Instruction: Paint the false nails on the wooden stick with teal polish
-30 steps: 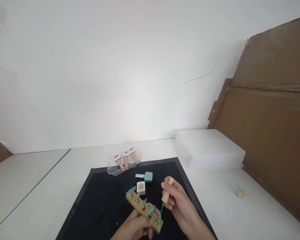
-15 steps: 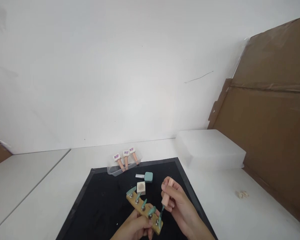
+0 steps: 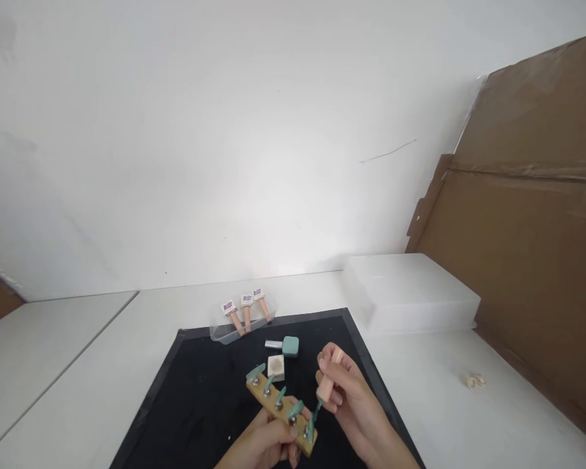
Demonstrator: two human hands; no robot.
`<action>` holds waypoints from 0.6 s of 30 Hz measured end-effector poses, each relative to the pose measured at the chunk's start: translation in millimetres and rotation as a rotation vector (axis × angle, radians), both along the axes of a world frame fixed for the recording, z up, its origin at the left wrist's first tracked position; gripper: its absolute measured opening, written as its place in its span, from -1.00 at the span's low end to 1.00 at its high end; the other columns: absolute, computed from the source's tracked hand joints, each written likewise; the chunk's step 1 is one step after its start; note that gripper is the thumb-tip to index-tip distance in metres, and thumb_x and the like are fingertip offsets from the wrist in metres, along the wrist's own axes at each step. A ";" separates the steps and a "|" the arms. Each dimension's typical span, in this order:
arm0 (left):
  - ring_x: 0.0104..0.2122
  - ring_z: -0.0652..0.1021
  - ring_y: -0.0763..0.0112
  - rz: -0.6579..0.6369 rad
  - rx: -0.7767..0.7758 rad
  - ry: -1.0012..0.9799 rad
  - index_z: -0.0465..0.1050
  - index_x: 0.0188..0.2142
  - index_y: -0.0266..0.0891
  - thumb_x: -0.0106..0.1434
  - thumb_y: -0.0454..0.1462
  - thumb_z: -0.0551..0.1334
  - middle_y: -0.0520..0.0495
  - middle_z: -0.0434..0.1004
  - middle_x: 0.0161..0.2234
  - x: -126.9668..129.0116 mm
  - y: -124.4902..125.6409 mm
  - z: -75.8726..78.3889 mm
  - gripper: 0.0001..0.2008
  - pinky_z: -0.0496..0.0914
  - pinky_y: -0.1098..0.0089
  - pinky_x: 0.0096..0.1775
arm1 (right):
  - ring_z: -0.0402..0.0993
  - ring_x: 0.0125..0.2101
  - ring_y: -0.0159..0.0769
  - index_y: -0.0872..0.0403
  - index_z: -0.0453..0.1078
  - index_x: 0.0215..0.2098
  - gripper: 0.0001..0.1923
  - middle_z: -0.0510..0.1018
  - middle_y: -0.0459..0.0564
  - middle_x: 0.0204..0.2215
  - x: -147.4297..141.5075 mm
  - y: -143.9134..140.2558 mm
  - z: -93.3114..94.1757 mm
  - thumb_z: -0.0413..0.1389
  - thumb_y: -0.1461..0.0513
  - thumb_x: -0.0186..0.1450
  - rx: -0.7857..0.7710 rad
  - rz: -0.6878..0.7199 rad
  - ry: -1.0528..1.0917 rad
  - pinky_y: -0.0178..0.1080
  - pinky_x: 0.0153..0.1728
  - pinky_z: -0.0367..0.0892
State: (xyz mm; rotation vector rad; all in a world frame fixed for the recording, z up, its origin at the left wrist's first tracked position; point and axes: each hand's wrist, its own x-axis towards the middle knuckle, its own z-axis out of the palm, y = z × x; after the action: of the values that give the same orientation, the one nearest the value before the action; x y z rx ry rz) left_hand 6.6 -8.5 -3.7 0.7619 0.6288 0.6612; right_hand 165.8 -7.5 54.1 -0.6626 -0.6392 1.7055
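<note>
My left hand (image 3: 269, 440) is closed around the lower end of a wooden nail display stand (image 3: 278, 405), which slants down to the right. Several green false nails (image 3: 295, 410) stand on its small metal knobs. Between the fingers of my right hand (image 3: 352, 397) is a nail polish brush (image 3: 330, 379) with a pink handle. Its green-coated bristles point down and meet or nearly meet the false nail at the stand's right end; exact contact is hard to make out. Just beyond the stand sits a square white bottle (image 3: 276, 367), its top facing up.
A green bottle with a silver cap (image 3: 290, 346) lies on the black mat (image 3: 190, 384). Behind it, a clear tray (image 3: 223, 336) holds three pink-capped bottles (image 3: 247, 311). A translucent box (image 3: 415, 293) stands at right, near small beige pieces (image 3: 473, 380) and a cardboard panel (image 3: 527, 260).
My right hand and the brush have shifted slightly, with the handle tilting a little more to the right. The stand in my left hand has barely moved.
</note>
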 end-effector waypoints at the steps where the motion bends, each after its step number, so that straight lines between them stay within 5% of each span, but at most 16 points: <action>1: -0.68 0.35 0.57 0.003 -0.004 -0.001 0.44 -0.37 -0.30 -0.10 -0.29 0.27 0.12 0.35 -0.71 0.1 0.2 -0.5 -0.77 0.19 0.48 -0.54 | -0.19 -0.70 -0.53 0.08 0.21 -0.53 -0.81 0.03 -0.28 -0.74 -0.4 -0.9 1.2 0.14 0.27 0.17 0.008 0.018 -0.011 -0.39 -0.68 -0.15; 18: -0.68 0.36 0.60 -0.005 -0.009 -0.022 0.48 -0.39 -0.29 -0.11 -0.30 0.28 0.06 0.43 -0.63 0.8 -3.8 6.9 -0.78 0.23 0.49 -0.53 | -0.20 -0.70 -0.52 0.06 0.19 -0.52 -0.81 0.00 -0.29 -0.74 -0.7 3.3 -7.2 0.13 0.26 0.17 -0.077 -0.013 0.017 -0.40 -0.69 -0.15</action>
State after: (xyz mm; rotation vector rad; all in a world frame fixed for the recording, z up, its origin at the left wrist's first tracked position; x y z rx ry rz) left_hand 7.4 -12.3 3.1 0.7463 0.6089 0.6610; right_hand 165.1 -4.2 46.9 -0.7040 -0.5585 1.7290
